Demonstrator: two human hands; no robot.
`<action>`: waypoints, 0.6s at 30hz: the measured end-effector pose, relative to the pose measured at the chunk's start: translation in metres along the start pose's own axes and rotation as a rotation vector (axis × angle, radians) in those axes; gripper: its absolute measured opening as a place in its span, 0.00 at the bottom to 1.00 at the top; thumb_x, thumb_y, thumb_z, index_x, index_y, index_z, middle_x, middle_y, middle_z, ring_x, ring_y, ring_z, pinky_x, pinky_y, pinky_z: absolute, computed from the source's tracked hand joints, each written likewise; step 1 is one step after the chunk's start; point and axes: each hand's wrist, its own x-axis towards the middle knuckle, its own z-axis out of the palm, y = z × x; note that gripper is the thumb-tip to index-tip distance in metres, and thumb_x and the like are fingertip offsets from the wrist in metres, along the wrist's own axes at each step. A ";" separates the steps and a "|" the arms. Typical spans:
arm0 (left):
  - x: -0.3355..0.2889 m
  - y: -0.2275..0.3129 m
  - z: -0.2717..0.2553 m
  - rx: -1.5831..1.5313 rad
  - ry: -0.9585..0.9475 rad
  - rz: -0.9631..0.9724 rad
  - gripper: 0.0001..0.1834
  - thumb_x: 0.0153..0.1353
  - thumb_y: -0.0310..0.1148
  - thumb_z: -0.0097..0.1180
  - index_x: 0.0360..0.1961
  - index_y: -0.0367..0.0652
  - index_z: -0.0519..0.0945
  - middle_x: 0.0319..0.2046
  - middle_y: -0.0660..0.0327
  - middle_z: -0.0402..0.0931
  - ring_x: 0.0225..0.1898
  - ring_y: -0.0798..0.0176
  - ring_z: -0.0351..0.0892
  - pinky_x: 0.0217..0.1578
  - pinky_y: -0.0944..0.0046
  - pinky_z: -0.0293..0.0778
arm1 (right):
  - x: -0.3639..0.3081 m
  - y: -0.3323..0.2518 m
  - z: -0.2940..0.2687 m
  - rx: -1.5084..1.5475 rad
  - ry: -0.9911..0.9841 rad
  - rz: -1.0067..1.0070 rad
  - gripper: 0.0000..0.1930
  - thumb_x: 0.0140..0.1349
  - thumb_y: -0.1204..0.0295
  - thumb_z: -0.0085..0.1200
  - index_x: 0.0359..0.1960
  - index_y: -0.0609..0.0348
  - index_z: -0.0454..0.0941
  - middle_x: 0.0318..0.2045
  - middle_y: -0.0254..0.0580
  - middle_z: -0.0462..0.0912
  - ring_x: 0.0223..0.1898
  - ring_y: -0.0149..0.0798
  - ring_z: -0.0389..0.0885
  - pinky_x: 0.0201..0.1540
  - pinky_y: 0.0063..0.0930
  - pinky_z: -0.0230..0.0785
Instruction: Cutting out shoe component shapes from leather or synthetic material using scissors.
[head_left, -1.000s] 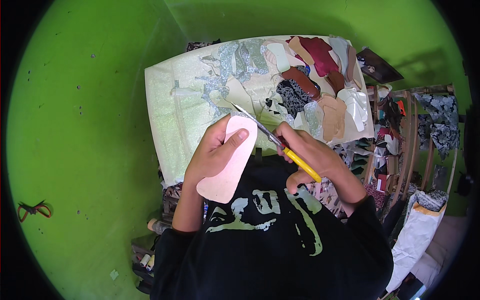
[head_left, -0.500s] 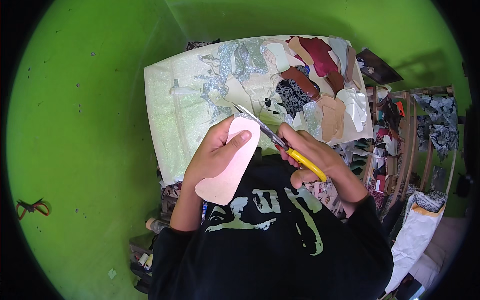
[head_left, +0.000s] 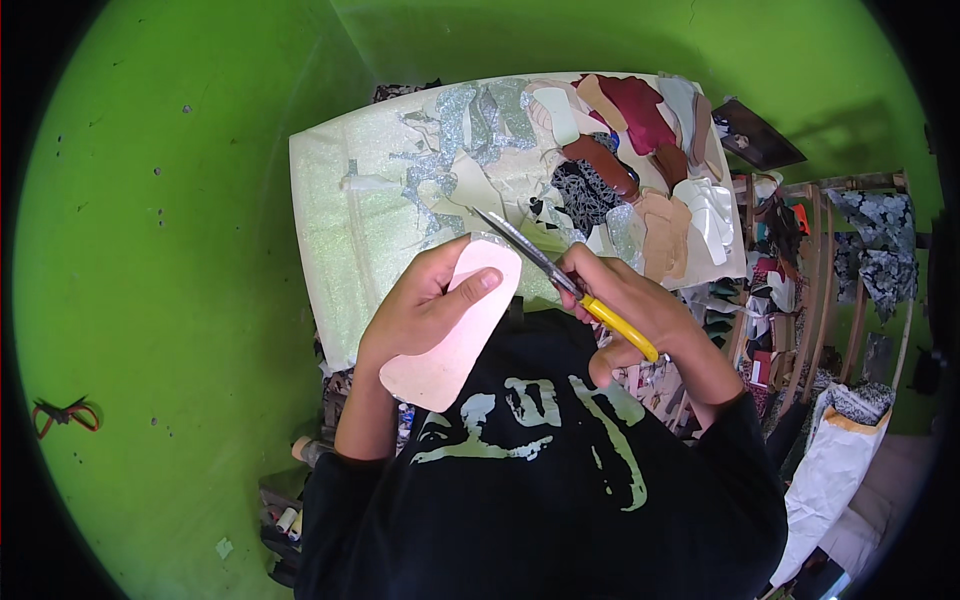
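My left hand (head_left: 432, 308) pinches a pale pink insole-shaped piece (head_left: 452, 345), its thumb lying across the upper part. A thin edge of silvery material shows along the top of the piece. In my right hand (head_left: 622, 302) is a pair of scissors (head_left: 540, 258) with yellow handles, the blades pointing up and left. The blades lie close beside the piece's top right edge; whether they touch it I cannot tell. Behind both hands, a pale glittery sheet (head_left: 335, 225) covers the left side of the table.
Silvery scraps (head_left: 455, 120), a brown sole-shaped piece (head_left: 600, 165), a dark red piece (head_left: 640, 110), tan pieces (head_left: 664, 235) and white pieces (head_left: 708, 215) crowd the table. A wooden rack (head_left: 815, 290) of materials stands at right. Another pair of scissors (head_left: 66, 415) hangs on the green wall.
The insole-shaped piece has tilted slightly, its lower end shifting left. The scissors and my right hand have moved a little, and the blades look closer together.
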 end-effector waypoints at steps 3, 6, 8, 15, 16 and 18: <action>0.000 0.005 0.001 0.018 -0.065 -0.033 0.12 0.70 0.34 0.54 0.47 0.35 0.78 0.31 0.67 0.78 0.31 0.77 0.73 0.32 0.73 0.70 | 0.004 -0.001 -0.001 -0.127 -0.013 -0.043 0.57 0.22 0.21 0.58 0.42 0.60 0.59 0.30 0.38 0.70 0.28 0.34 0.70 0.32 0.30 0.66; -0.001 0.004 -0.003 0.018 -0.122 -0.050 0.12 0.70 0.33 0.54 0.46 0.35 0.79 0.31 0.67 0.79 0.31 0.78 0.73 0.32 0.73 0.70 | 0.004 -0.009 -0.004 -0.167 -0.061 -0.074 0.57 0.21 0.22 0.60 0.43 0.61 0.60 0.30 0.39 0.70 0.28 0.36 0.69 0.31 0.31 0.66; -0.001 0.009 -0.004 0.008 -0.141 -0.081 0.12 0.70 0.33 0.54 0.47 0.35 0.79 0.31 0.67 0.79 0.31 0.78 0.73 0.32 0.73 0.70 | 0.005 -0.011 -0.006 -0.267 -0.068 -0.158 0.57 0.22 0.23 0.62 0.43 0.61 0.60 0.30 0.39 0.70 0.28 0.36 0.69 0.31 0.31 0.65; 0.001 0.007 -0.008 -0.019 -0.150 -0.167 0.14 0.69 0.35 0.55 0.46 0.36 0.82 0.33 0.65 0.81 0.33 0.75 0.76 0.34 0.73 0.70 | 0.003 -0.005 -0.007 -0.135 -0.141 -0.074 0.57 0.23 0.23 0.62 0.43 0.60 0.60 0.31 0.39 0.71 0.28 0.36 0.71 0.32 0.30 0.68; 0.001 0.006 -0.008 -0.020 -0.148 -0.167 0.14 0.69 0.35 0.55 0.46 0.36 0.82 0.33 0.65 0.81 0.33 0.75 0.76 0.34 0.73 0.70 | 0.003 -0.006 -0.006 -0.084 -0.149 -0.050 0.53 0.29 0.30 0.67 0.45 0.60 0.59 0.30 0.43 0.71 0.29 0.44 0.71 0.33 0.35 0.67; 0.000 0.004 -0.008 -0.005 -0.130 -0.160 0.14 0.69 0.36 0.55 0.46 0.36 0.82 0.34 0.65 0.81 0.33 0.75 0.76 0.34 0.73 0.70 | 0.000 -0.008 -0.005 -0.033 -0.159 -0.027 0.49 0.36 0.36 0.72 0.46 0.59 0.59 0.30 0.48 0.70 0.30 0.52 0.71 0.34 0.41 0.65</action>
